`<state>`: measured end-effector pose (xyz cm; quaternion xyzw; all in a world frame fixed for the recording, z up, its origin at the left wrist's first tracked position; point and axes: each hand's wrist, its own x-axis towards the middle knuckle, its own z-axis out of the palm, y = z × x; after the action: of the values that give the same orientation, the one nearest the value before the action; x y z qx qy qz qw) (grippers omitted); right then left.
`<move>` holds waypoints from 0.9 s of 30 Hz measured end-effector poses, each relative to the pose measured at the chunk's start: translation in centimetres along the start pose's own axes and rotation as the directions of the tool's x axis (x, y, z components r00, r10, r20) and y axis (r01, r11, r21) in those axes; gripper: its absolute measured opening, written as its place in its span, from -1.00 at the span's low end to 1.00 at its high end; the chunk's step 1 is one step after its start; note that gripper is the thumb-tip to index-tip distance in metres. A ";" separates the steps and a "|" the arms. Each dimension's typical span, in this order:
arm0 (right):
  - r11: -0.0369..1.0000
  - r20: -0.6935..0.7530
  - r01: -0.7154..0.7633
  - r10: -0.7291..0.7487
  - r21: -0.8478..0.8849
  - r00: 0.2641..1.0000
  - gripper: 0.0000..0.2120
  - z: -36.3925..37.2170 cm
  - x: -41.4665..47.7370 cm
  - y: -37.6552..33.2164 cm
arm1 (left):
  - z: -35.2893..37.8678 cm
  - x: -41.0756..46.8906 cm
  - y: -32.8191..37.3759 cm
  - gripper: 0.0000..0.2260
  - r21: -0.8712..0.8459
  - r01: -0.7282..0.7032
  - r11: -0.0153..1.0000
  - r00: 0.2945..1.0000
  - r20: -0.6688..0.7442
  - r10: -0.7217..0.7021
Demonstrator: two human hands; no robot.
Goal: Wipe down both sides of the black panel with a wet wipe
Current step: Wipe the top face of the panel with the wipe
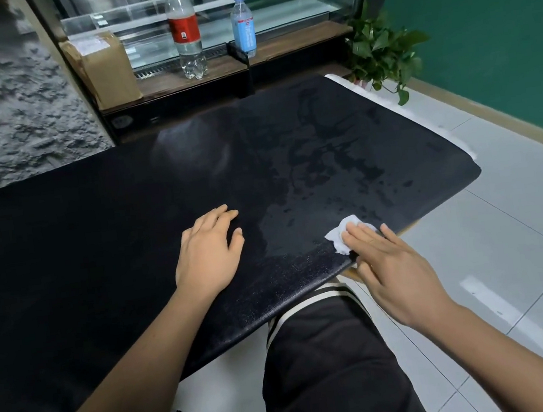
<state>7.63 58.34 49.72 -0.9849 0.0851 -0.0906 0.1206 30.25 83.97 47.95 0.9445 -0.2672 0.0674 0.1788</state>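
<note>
The black panel [102,233] lies flat across the middle of the head view, its near edge over my lap. Its right half shows wet streaks and damp patches. My left hand [209,251] rests palm down on the panel near its middle, fingers relaxed. My right hand [393,266] presses a crumpled white wet wipe [342,234] onto the panel with straight fingers, close to the near right edge. Most of the wipe is hidden under my fingers.
Behind the panel a wooden shelf [222,66] carries a red-labelled bottle [185,31], a blue-labelled bottle [243,26] and a cardboard box [103,69]. A potted green plant [381,52] stands at the back right. Grey floor tiles [507,245] lie to the right.
</note>
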 end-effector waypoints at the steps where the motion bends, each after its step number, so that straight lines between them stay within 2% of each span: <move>1: 1.000 -0.008 -0.016 0.016 0.003 1.000 -0.50 -0.1 0.1 0.2 | 0.0 0.0 0.0 -0.60 -0.001 0.000 1.000 1.000 -0.002 0.000; 6: 0.997 -0.024 -0.079 0.079 0.009 0.997 -0.52 -0.4 0.6 0.4 | 0.0 0.0 0.0 -0.60 -0.002 -0.002 1.000 1.000 -0.005 0.002; 13: 0.994 -0.041 -0.108 0.107 -0.020 0.993 -0.70 -0.2 1.4 -2.5 | 0.1 0.1 0.0 -0.60 0.012 -0.002 1.000 1.000 -0.004 0.002; 19: 0.999 -0.008 0.007 -0.008 -0.043 1.000 -0.55 0.7 1.7 -5.8 | 0.1 0.1 0.0 -0.60 0.020 0.004 1.000 1.000 0.004 -0.004; 27: 0.986 -0.017 0.166 -0.166 0.023 0.986 -0.54 2.1 1.6 -11.1 | 0.2 0.0 -0.2 -0.60 0.020 -0.001 1.000 1.000 -0.009 0.001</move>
<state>11.20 69.16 50.73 -0.9863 0.0026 -0.1088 0.1241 30.35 84.04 47.71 0.9458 -0.2661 0.0745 0.1707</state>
